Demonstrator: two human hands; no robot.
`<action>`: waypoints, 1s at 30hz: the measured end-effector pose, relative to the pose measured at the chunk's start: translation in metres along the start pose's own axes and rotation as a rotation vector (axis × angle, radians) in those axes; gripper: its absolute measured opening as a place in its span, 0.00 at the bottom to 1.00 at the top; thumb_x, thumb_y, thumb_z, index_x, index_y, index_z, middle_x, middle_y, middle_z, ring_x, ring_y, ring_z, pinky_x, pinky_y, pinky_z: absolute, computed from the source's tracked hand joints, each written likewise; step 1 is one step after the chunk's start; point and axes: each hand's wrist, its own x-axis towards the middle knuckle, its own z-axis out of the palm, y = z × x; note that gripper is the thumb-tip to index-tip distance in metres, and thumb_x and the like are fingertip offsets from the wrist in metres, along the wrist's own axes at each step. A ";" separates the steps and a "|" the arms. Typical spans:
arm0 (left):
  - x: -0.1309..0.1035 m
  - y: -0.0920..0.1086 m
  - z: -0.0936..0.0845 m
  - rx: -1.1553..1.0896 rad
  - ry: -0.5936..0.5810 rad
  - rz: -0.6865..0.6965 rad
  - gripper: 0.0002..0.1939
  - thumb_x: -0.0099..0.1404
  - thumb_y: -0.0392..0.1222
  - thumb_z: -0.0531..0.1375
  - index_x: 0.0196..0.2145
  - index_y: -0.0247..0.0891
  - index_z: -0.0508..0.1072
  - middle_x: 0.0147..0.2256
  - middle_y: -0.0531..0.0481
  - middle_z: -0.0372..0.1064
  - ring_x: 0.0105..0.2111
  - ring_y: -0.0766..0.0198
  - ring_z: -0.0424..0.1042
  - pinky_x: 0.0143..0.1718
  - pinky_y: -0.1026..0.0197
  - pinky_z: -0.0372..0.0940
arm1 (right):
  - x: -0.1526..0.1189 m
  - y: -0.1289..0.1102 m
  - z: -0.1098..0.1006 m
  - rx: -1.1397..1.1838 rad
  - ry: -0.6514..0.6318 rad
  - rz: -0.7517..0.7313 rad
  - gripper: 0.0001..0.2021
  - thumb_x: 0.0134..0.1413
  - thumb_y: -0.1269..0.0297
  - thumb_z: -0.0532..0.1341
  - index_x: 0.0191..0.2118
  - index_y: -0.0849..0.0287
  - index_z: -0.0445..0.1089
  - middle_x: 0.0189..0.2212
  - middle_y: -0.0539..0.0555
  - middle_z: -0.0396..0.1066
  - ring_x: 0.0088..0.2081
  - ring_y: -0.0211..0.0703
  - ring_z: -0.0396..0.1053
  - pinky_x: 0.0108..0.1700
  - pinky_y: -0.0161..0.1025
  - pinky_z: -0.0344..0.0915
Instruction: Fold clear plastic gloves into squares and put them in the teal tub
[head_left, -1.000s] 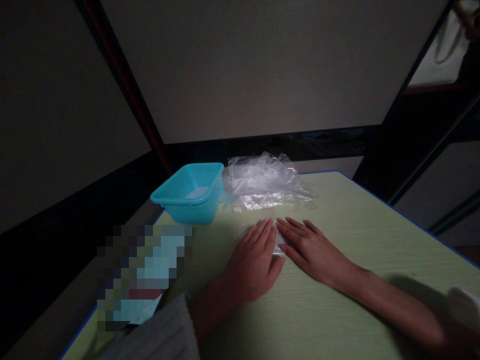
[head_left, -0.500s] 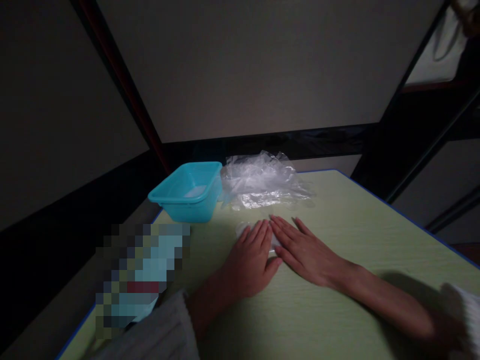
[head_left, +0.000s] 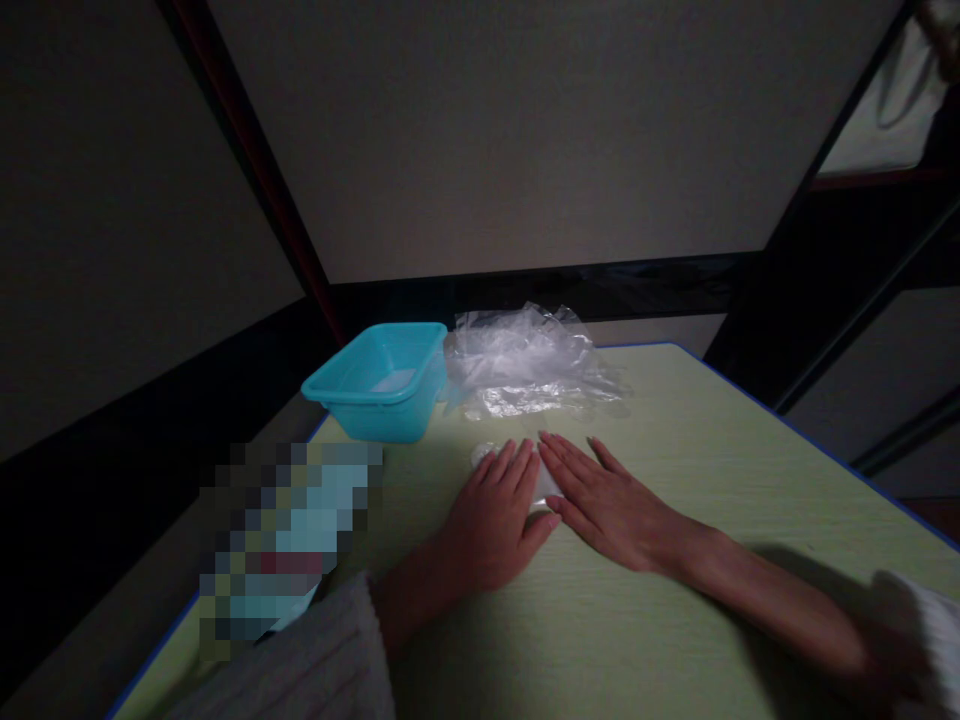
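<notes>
While the left hand [head_left: 491,525] and the right hand [head_left: 609,508] lay palm-down on the near part of the bench [head_left: 720,440], a small piece of clear plastic film [head_left: 546,488] sat under and between them. Neither hand gripped it: the left fingers were slightly spread, the right mostly together, with thumb and little finger apart. By my judgement that piece was partly smoothed, not finished. Beyond, a crumpled heap of clear plastic bags [head_left: 525,365] remained loose; left of it, a turquoise plastic basin [head_left: 382,420] held something whitish [head_left: 395,381], too dim to identify. Compared with a second earlier, the right hand had shifted left, its fingertips closer to the left's; heap and basin hadn't moved.
</notes>
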 end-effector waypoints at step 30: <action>-0.018 -0.029 -0.009 0.068 0.035 -0.229 0.31 0.66 0.49 0.47 0.61 0.28 0.45 0.61 0.30 0.42 0.62 0.46 0.42 0.56 0.33 0.43 | -0.008 0.008 -0.020 0.095 0.175 -0.007 0.16 0.61 0.64 0.45 0.45 0.60 0.67 0.45 0.58 0.71 0.47 0.49 0.67 0.56 0.60 0.48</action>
